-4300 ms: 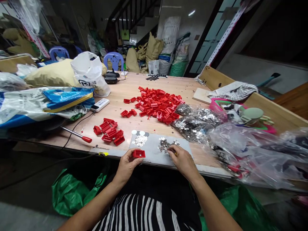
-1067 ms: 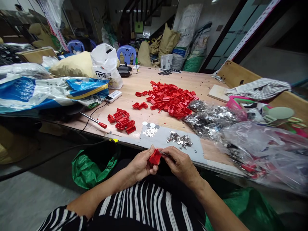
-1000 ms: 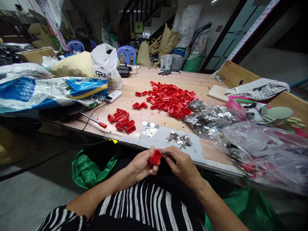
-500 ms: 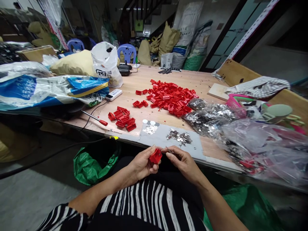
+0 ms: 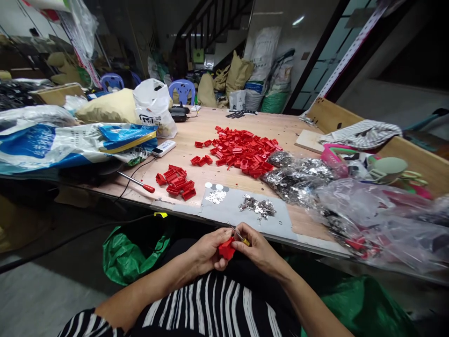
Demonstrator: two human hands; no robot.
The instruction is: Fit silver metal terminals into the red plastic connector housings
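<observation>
Wooden tabletop [image 5: 182, 157] carries heaped red plastic housings [image 5: 238, 152] beside silver metal pieces [image 5: 298, 172].

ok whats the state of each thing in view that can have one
left hand: holding red plastic part
right hand: pinching small yellow-handled tool
red-handled screwdriver: lying on table
red parts: loose in a heap
clear plastic bag: crumpled
</observation>
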